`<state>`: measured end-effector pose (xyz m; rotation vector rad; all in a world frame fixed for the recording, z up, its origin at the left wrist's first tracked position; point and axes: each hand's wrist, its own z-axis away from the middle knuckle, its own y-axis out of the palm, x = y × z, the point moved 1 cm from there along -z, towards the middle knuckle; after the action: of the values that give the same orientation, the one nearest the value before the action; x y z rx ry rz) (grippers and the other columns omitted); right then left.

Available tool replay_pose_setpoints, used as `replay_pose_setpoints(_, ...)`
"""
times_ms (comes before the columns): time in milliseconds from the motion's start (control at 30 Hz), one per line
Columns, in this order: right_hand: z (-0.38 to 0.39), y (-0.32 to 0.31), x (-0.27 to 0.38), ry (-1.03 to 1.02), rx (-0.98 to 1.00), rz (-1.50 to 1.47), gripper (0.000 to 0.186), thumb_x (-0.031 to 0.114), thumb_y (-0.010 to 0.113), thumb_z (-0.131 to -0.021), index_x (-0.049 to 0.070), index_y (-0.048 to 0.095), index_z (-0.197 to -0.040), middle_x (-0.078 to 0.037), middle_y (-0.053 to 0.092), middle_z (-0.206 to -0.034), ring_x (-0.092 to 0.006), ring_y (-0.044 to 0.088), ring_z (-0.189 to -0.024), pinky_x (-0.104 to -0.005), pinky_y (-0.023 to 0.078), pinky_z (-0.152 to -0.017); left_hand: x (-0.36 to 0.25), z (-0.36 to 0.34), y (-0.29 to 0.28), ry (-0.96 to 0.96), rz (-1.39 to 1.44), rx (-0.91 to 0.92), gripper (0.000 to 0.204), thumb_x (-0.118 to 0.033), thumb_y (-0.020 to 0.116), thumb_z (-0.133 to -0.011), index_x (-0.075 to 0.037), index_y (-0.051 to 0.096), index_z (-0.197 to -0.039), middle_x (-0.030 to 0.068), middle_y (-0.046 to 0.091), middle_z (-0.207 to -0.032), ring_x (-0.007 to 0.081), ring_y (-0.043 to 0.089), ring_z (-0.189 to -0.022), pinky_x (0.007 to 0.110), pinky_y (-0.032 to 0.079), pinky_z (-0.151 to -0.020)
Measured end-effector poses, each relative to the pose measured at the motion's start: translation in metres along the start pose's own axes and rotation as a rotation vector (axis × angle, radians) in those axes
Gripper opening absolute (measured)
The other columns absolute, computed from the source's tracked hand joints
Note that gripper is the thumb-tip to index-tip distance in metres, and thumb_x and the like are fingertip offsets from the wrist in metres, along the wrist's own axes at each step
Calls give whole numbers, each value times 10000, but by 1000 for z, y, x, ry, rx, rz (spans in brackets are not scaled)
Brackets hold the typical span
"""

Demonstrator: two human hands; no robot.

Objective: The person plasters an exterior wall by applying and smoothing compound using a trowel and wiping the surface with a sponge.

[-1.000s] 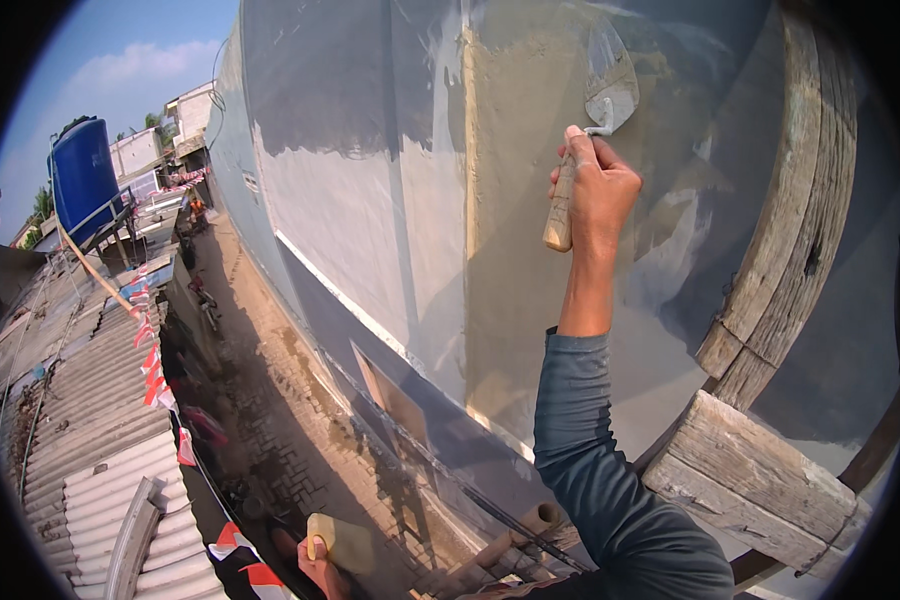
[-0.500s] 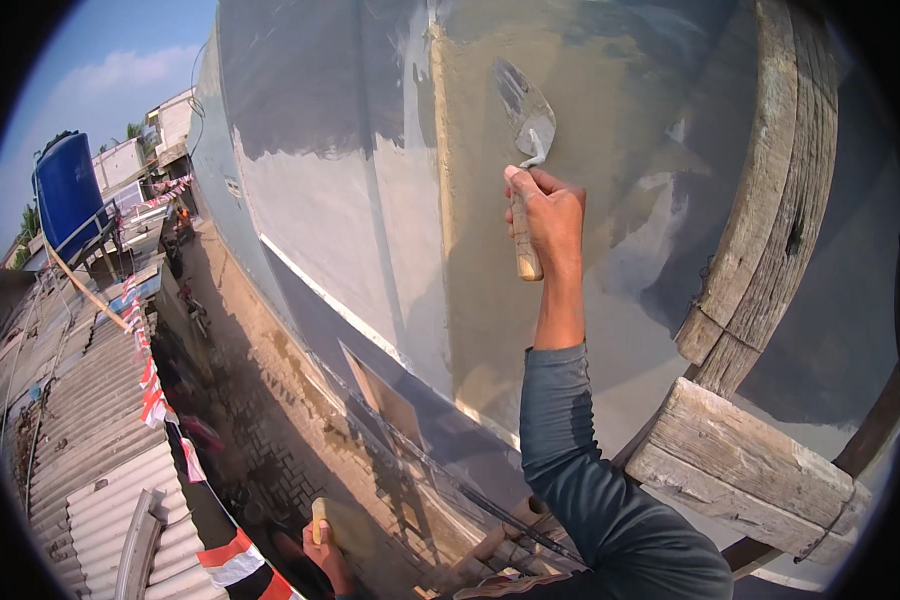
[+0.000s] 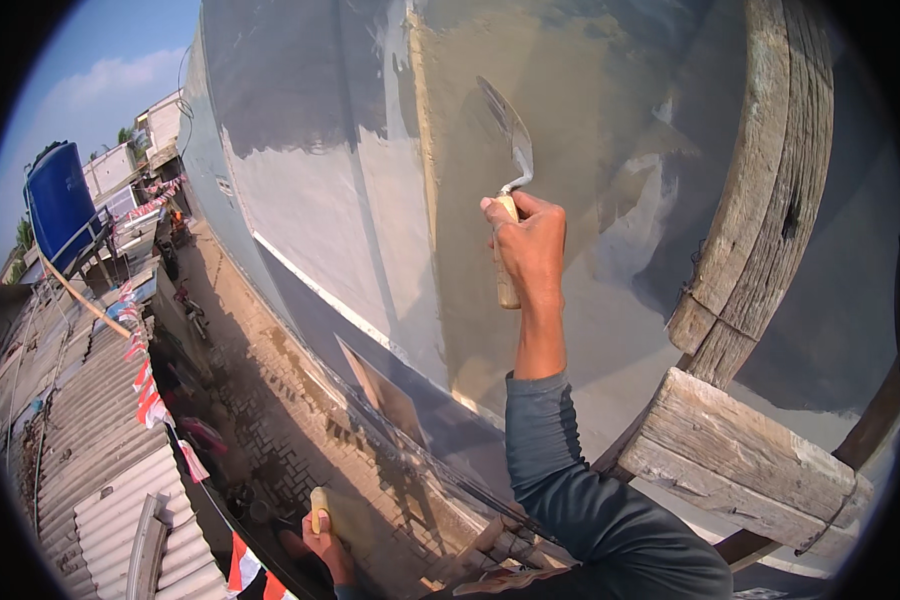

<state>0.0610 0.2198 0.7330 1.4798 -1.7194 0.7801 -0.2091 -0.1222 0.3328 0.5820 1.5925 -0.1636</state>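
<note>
My right hand (image 3: 533,245) is closed round the wooden handle of a pointed trowel (image 3: 507,125), its metal blade turned up and nearly edge-on. The blade is at a wall (image 3: 560,310) coated in damp grey-brown plaster; whether it touches is unclear. Low in the picture my left hand (image 3: 328,552) grips a yellowish, blunt-ended tool (image 3: 320,508). A flat, pale yellow part shows beside those fingers, but its kind I cannot make out.
Weathered timber beams (image 3: 760,190), bound with wire, stand at right above a thick plank block (image 3: 735,450). Far below at left runs a brick-paved alley (image 3: 260,350) beside corrugated roofs (image 3: 110,440). Red-and-white bunting (image 3: 150,395) and a blue water tank (image 3: 58,205) are there too.
My right hand and the trowel have come down and slightly left, and the blade has turned from facing me to nearly edge-on. My left hand stays low with its tool.
</note>
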Motion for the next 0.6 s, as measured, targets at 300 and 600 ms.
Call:
replay_pose_setpoints(300, 15, -47, 32, -142, -285, -199, 189, 178, 760, -873, -3, 710, -880, -10, 577, -641, -84, 525, -513, -254, 430, -475, 24, 31, -48, -81, 62, -44, 176, -168, 669, -961, -18, 588, -1000, -9, 566, -877, 66, 498, -771, 225, 412, -729)
replay_pose_setpoints(600, 13, -20, -36, 189, 158, -354, 241, 220, 717, -901, -21, 710, -882, -42, 619, -708, -96, 569, -526, -260, 447, -448, 24, 22, -22, -130, 10, -127, 162, -157, 653, -965, -12, 613, -1027, -12, 575, -852, 73, 500, -748, 248, 421, -706)
